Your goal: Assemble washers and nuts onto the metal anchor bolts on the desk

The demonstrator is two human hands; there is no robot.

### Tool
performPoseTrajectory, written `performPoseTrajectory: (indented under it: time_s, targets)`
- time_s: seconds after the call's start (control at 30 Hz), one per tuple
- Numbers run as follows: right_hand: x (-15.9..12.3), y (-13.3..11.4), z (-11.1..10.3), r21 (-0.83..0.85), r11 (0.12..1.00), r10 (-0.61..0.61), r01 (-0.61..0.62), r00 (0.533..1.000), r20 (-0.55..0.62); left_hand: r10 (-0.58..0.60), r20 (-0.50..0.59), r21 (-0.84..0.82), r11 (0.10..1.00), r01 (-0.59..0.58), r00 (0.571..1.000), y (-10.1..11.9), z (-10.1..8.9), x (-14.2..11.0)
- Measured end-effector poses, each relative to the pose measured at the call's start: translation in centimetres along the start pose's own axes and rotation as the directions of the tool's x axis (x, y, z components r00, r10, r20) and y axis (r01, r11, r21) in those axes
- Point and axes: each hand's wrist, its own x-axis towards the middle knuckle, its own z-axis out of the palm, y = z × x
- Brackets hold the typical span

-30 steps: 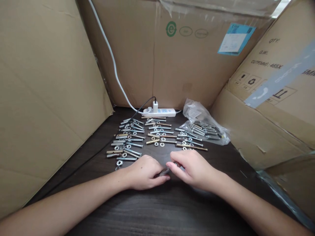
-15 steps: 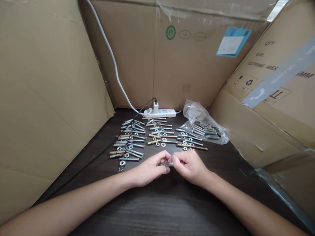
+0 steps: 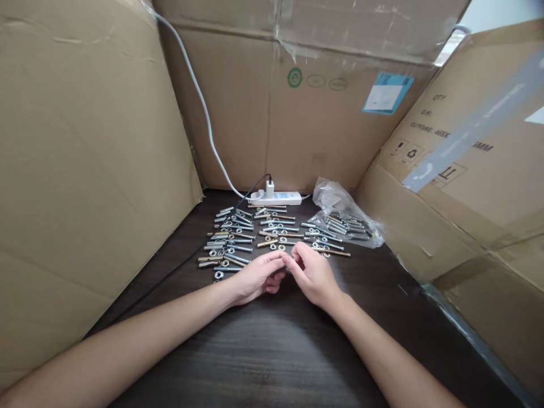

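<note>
The person works on the near side of the power strip point(image 3: 283, 199), with the left hand point(image 3: 257, 280) and the right hand point(image 3: 313, 276) brought together over the dark counter point(image 3: 255, 351). The fingers point(image 3: 275, 258) of both hands are curled inward and meet at their tips. A small metallic glint point(image 3: 293, 259) shows by the right hand's fingertips, straight toward the person from the strip; the hands hide most of whatever it belongs to, so one cannot make out the part or how firmly either hand grips it.

In front of the strip, spread in groups to its left, center and right, lie bolts point(image 3: 240, 248), sleeves point(image 3: 208, 258), nuts point(image 3: 219, 275) and washers point(image 3: 281, 247). To the right of the strip, a clear plastic bag point(image 3: 334, 198) holds more metal pieces.

Handling such a small piece well probably calls for a light pinch, one hand steadying while the other adjusts. Staying low on the strip's near side should leave any slipped ring only a short drop. The wrists are best kept off the rows, since the left one lies just beside the nearest nut and could nudge it.
</note>
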Motion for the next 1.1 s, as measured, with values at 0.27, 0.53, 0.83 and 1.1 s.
performPoseTrajectory:
  time_s: [0.27,0.53,0.83,1.1]
  targets:
    - [-0.7,1.0,-1.2,0.144,0.986,-0.087,0.085,0.996,0.008,-0.044,0.073,-0.031,0.998,0.046,0.996,0.4,-0.1,0.7]
    - [-1.3,1.8,-1.8,0.157,0.98,-0.134,0.124,0.99,0.05,-0.074,0.105,-0.048,0.996,0.079,0.992,0.4,-0.3,0.9]
    - [-1.4,1.9,-1.5,0.15,0.984,-0.098,0.099,0.995,-0.011,-0.077,0.097,-0.018,0.997,0.079,0.992,0.6,-0.4,0.8]
    - [-1.4,1.8,-1.7,0.179,0.975,-0.132,0.131,0.991,-0.006,-0.086,0.115,-0.027,0.996,0.09,0.99,0.7,-0.6,0.8]
